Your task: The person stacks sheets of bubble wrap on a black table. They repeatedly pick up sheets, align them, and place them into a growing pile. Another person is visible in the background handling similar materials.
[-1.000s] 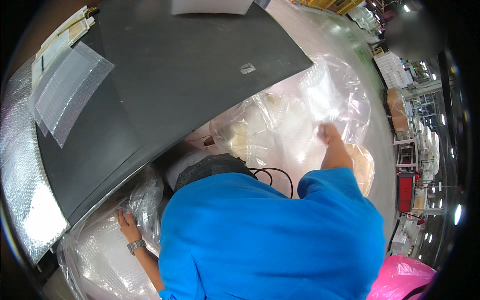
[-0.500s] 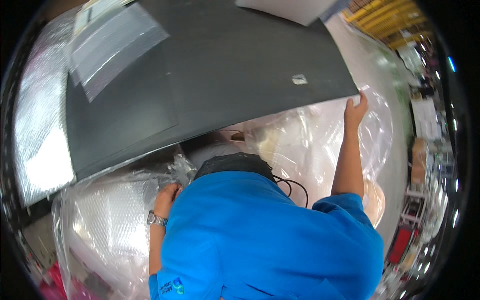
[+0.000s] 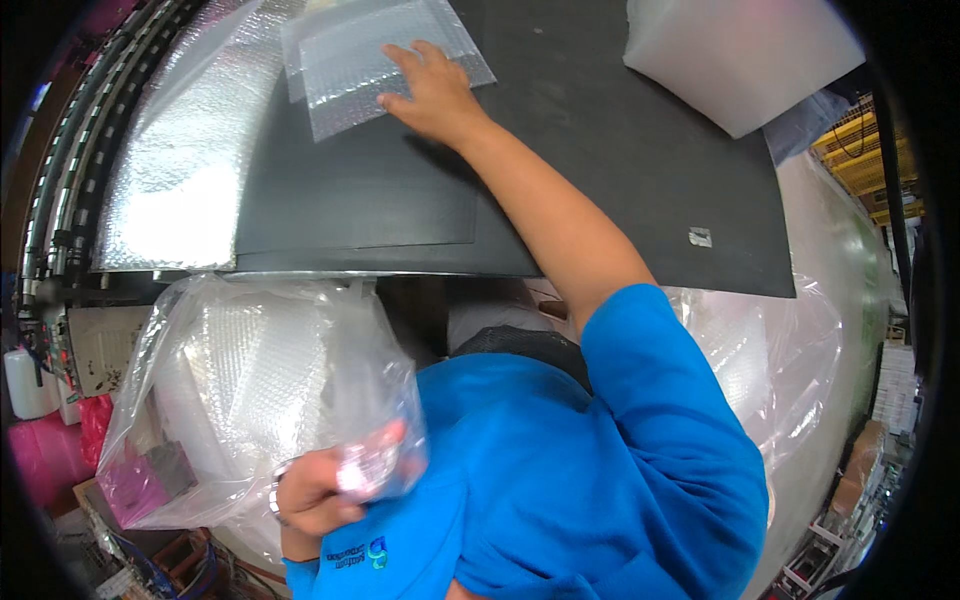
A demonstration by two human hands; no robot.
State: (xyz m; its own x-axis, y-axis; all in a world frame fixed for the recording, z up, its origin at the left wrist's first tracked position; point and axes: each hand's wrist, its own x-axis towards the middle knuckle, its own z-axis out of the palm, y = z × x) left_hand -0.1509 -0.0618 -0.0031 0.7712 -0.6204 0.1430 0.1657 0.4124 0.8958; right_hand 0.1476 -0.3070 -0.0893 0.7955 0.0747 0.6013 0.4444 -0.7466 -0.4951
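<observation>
My left hand (image 3: 318, 490), low on the left, grips the rim of a large clear plastic bag (image 3: 385, 350). Several bubble-wrap pouches (image 3: 250, 365) show through the bag, which hangs along the table's front edge. Reaching forward, my right hand (image 3: 435, 95) has its fingers spread over flat bubble-wrap pouches (image 3: 345, 100) on the black tabletop (image 3: 600, 120). Whether its fingertips press on the top pouch is hard to tell.
Shiny bubble sheeting (image 3: 170, 200) covers the table's left end beside metal rollers (image 3: 70, 190). A white foam-like block (image 3: 740, 60) lies at the far right. More clear plastic (image 3: 740, 360) hangs on the right. A pink container (image 3: 45, 460) stands at lower left.
My right hand has left the table's right front corner and moved to the bubble-wrap pouches. My left hand has come back toward my body with the bag's rim. The view has turned.
</observation>
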